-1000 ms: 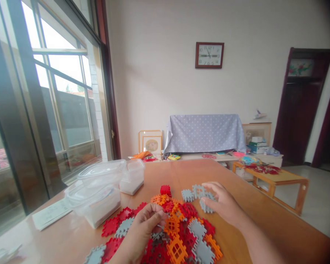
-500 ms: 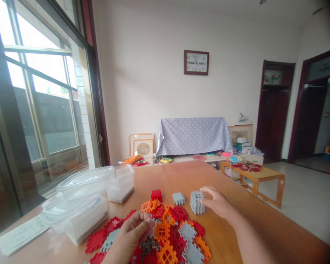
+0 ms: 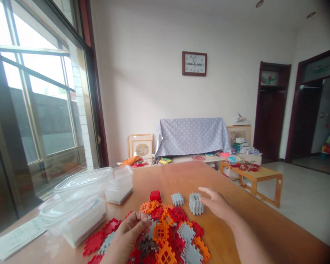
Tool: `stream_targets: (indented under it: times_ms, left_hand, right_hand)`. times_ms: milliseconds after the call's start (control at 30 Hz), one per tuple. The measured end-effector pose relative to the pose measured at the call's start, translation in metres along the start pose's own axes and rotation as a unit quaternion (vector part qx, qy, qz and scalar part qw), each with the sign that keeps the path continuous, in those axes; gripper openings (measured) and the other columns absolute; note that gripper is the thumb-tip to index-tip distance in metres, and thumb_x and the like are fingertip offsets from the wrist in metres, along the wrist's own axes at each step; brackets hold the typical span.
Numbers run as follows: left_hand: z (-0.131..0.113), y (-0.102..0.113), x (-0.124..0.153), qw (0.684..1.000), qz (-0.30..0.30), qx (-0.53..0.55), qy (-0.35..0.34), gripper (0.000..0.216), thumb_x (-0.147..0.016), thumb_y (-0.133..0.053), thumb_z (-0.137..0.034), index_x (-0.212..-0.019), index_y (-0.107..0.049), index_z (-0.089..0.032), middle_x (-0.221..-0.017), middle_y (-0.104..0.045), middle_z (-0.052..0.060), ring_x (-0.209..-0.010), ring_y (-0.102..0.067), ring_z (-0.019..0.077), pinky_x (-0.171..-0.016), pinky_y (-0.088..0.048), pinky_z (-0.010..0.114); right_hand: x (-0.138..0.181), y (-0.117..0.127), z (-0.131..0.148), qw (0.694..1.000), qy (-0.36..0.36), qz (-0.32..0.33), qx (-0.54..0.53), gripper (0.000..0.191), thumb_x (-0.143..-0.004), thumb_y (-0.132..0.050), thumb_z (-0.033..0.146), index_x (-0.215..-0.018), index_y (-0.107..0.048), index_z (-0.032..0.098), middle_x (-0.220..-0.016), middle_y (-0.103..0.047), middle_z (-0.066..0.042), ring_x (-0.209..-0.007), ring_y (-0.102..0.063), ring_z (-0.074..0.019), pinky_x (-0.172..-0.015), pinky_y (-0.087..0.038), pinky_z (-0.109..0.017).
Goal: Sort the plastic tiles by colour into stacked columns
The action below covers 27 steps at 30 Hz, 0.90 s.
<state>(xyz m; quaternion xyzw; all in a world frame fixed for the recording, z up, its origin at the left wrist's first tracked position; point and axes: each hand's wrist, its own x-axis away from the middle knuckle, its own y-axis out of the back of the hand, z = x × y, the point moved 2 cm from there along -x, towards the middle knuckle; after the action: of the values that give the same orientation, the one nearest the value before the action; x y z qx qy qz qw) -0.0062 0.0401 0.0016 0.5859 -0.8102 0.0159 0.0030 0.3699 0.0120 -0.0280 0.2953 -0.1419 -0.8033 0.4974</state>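
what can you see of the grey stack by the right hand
The grey stack is several square, plastic-looking pieces with notched edges, the top one with window-like openings. It stands upright on the wooden table, right of and apart from a lower grey pile. The right hand is open beside it; whether they touch is unclear.

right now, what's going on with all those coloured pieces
A person's right hand, open, is beside a stack of grey notched pieces; whether it touches them is unclear. The left hand is over a mixed red, orange and grey pile, curled, though I can't tell if it holds anything. A red stack stands at the pile's far edge, on the wooden table.
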Motion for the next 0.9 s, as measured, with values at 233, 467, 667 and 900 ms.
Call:
stream_targets:
  times_ms: [233,467,667,900]
  left_hand:
    - [0.007,0.005,-0.002,0.968,0.015,-0.196,-0.157,0.025,-0.090,-0.059,-0.045,-0.094,-0.061,-0.020,-0.085,-0.065,0.002,-0.076,-0.056,0.0169,-0.070,-0.044,0.028]
    - [-0.004,-0.012,0.018,0.870,0.067,-0.440,-0.213,0.044,-0.076,-0.057,-0.015,-0.117,-0.065,-0.029,-0.121,-0.068,0.005,-0.115,-0.056,0.0267,-0.102,-0.039,0.039]
    - [-0.002,-0.012,0.018,0.841,0.073,-0.503,-0.185,0.050,-0.070,-0.059,-0.018,-0.118,-0.064,-0.030,-0.120,-0.067,0.002,-0.116,-0.054,0.0274,-0.101,-0.037,0.041]
    - [0.001,-0.006,0.012,0.834,0.055,-0.518,-0.181,0.036,-0.075,-0.056,-0.018,-0.108,-0.065,-0.029,-0.114,-0.067,0.002,-0.107,-0.055,0.0252,-0.095,-0.040,0.036]
  right_hand:
    - [0.018,-0.018,0.059,0.995,0.100,-0.021,-0.022,0.030,-0.092,-0.055,0.042,-0.107,-0.071,0.022,-0.108,-0.073,-0.006,-0.103,-0.066,-0.0225,-0.094,-0.050,-0.036]
    - [0.048,-0.056,0.100,0.984,0.132,0.117,0.007,0.019,-0.090,-0.058,0.034,-0.094,-0.073,0.023,-0.087,-0.070,-0.001,-0.084,-0.064,-0.0190,-0.082,-0.049,-0.032]
    - [0.068,-0.072,0.119,0.956,0.156,0.236,0.076,0.059,-0.077,-0.076,0.054,-0.129,-0.066,0.030,-0.123,-0.065,-0.005,-0.111,-0.061,-0.0253,-0.097,-0.047,-0.037]
    - [0.078,-0.083,0.129,0.927,0.161,0.298,0.161,0.099,-0.060,-0.086,0.054,-0.149,-0.049,0.033,-0.143,-0.055,-0.005,-0.132,-0.045,-0.0317,-0.115,-0.033,-0.044]
